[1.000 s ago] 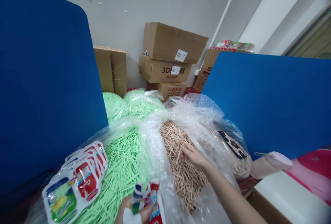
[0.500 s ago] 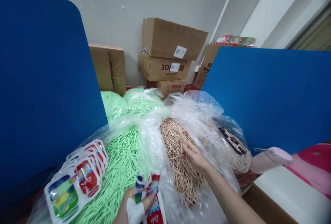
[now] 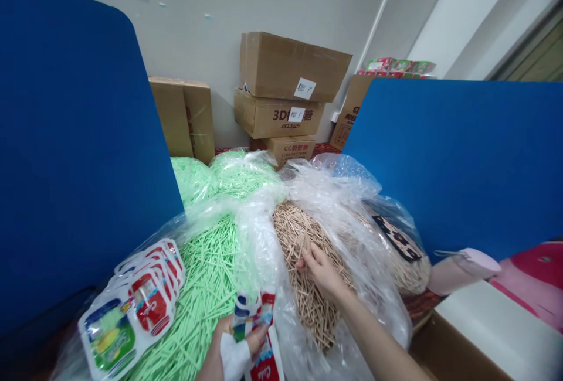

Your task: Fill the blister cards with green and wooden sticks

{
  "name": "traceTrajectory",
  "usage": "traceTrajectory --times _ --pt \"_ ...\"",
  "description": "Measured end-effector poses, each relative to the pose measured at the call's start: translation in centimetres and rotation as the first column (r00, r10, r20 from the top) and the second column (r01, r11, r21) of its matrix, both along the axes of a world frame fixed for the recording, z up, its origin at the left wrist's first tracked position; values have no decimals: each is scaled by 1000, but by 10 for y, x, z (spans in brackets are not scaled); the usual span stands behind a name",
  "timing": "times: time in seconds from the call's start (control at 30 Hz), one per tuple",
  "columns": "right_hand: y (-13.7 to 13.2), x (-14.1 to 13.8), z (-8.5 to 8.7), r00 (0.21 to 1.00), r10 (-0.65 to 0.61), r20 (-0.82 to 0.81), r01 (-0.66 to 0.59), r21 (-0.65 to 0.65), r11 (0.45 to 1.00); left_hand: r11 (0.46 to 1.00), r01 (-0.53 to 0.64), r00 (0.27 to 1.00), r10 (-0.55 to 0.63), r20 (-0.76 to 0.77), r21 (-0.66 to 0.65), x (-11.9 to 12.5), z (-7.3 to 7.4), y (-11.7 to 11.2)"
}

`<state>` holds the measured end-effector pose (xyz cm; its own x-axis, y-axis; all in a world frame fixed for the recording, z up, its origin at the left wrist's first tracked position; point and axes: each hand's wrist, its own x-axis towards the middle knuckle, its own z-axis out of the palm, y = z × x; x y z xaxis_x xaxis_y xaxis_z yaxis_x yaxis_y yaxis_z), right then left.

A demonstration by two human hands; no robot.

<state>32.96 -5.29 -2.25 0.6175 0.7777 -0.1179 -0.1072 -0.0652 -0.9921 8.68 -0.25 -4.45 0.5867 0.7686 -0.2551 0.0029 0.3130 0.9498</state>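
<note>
My left hand [image 3: 240, 343], with a white wrap around the thumb side, is closed on a printed cola pouch [image 3: 266, 363] in red, blue and white, at the bottom middle. My right hand [image 3: 317, 266] reaches over a plastic bag of thin brown sticks [image 3: 323, 310]. Its thumb and fingers pinch what look like a few of these sticks; their exact number is hidden. Left of the bags' middle lie thin light green sticks [image 3: 206, 275] in clear plastic. On them rests a fanned stack of similar pouches [image 3: 147, 299], with cola and lemon prints.
Blue partitions [image 3: 79, 152] stand on both sides. Cardboard boxes [image 3: 290, 67] are stacked against the wall behind. Clear plastic [image 3: 259, 234] folds between the bags. At right are a patterned dark pouch [image 3: 398, 237], a pale pink cylinder [image 3: 461, 269] and an open carton [image 3: 444, 340].
My right hand has shifted slightly left and down over the brown sticks, fingers still pinched. My left hand keeps its hold on the pouch, moving slightly right in view.
</note>
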Motion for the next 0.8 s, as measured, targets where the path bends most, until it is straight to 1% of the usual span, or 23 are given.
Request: traceTrajectory --times 0.07,0.17,0.23,0.3,0.4,0.43,0.5,0.53,0.57,0.63,0.7,0.73,0.77,0.8 --pt "-4 6 1 995 -23 97 25 -26 999 1000 -6 1000 6 -12 17 1 -1 0" --pt "-8 10 6 981 -43 191 54 -52 997 999 -27 999 27 -23 -31 3 -1 -2" --pt "-7 7 11 983 -31 183 39 -42 998 998 -38 999 37 -22 -56 5 1 -3" --pt "-4 -2 16 993 -10 117 10 -5 1000 997 -49 999 48 -7 -65 7 7 -4" --pt "3 -14 25 1000 -3 26 2 46 999 997 -48 999 49 10 -63 7 22 -3" --pt "4 -16 27 998 1 57 -4 42 999 998 -35 999 36 15 -59 6 27 -3" --pt "2 -15 31 984 41 176 -44 13 999 998 9 999 -7 32 -56 2 35 -1" --pt "0 -13 31 964 80 255 -78 -16 997 998 28 999 -26 37 -59 0 36 0" --pt "-4 -9 30 926 136 351 -120 -66 991 998 32 999 -30 37 -60 -3 36 0" --pt "-13 -1 23 796 273 541 -167 -236 957 998 -2 1000 3 18 -58 -7 30 1" --pt "-19 7 12 643 386 662 -125 -406 905 997 -53 999 53 -7 -55 -9 20 0" --pt "-21 9 6 585 421 693 -85 -463 882 996 -66 998 66 -9 -57 -9 16 -1" --pt "-21 11 -1 560 427 710 -43 -490 871 996 -63 998 63 -7 -56 -8 13 -2" --pt "-19 12 -6 554 419 719 -10 -497 868 997 -56 998 56 -2 -48 -7 11 -3"
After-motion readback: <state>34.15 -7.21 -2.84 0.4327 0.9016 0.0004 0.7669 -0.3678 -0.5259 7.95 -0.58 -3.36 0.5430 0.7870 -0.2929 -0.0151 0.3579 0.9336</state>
